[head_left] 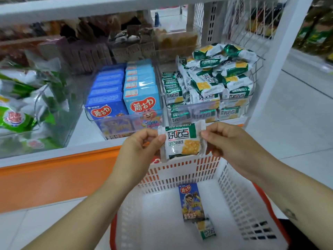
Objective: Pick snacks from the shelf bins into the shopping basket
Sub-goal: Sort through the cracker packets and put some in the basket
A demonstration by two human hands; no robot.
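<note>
at frame centre both hands hold a green-and-white cracker packet above the white shopping basket: left hand pinches its left edge, right hand its right. a blue snack box and another cracker packet lie inside the basket.

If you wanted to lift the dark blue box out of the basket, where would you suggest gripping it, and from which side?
Probably from above, pinching its two long edges near the far half. The dark blue box lies flat on the basket floor, face up, and a green packet crowds its near end.
</note>
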